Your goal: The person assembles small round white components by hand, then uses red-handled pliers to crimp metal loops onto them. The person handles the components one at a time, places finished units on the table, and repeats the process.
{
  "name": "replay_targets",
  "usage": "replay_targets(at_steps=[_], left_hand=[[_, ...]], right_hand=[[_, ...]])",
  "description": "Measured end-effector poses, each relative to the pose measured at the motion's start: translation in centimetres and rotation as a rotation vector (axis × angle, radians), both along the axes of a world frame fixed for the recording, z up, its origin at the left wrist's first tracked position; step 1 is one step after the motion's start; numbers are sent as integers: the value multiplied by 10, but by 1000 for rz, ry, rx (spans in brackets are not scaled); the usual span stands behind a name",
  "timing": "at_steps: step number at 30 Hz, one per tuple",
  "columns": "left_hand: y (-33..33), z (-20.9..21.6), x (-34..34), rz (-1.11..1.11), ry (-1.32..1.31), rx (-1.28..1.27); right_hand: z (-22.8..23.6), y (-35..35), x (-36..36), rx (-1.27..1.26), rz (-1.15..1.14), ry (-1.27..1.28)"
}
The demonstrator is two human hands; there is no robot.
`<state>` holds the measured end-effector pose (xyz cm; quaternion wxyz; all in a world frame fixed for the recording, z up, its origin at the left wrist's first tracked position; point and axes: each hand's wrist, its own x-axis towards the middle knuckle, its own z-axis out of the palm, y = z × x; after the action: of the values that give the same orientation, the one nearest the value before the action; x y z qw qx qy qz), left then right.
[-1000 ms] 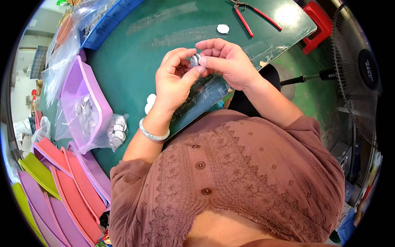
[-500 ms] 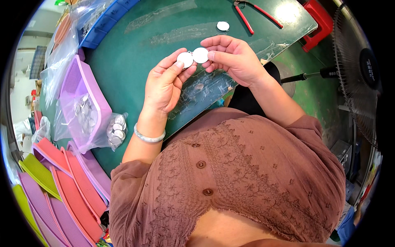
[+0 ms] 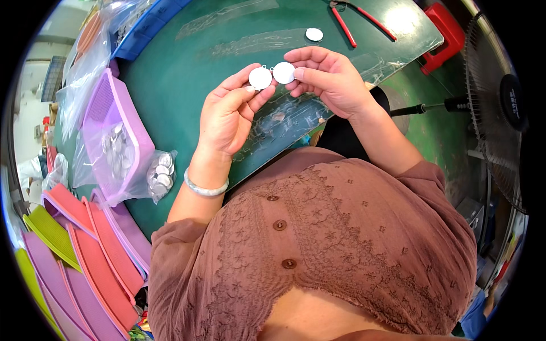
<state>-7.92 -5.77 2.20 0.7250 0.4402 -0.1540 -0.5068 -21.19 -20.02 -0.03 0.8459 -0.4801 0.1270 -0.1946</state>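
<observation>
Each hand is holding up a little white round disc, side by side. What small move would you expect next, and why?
Probably bringing the two discs together, face to face. The left hand pinches one white disc and the right hand the other disc; their edges nearly touch above the green table, both faces turned up, as if being compared or matched.

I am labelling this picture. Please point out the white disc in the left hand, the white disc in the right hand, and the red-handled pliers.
left-hand disc (image 3: 260, 78), head view, middle of its face
right-hand disc (image 3: 283, 72), head view, middle of its face
red-handled pliers (image 3: 344, 25), head view, on one red handle
</observation>
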Motion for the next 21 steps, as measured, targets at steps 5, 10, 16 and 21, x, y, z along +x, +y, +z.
replay_targets(at_steps=[5,10,16,21], left_hand=[[0,-2,-1,7,-48,27],[0,-3,-1,21,-99,52],[0,-2,-1,39,-98,79],[0,-3,0,45,-75,59]], right_hand=[[0,1,0,-3,4,-1],[2,2,1,-4,9,-7],[4,3,1,-8,14,-13],[3,2,1,-14,23,-17]])
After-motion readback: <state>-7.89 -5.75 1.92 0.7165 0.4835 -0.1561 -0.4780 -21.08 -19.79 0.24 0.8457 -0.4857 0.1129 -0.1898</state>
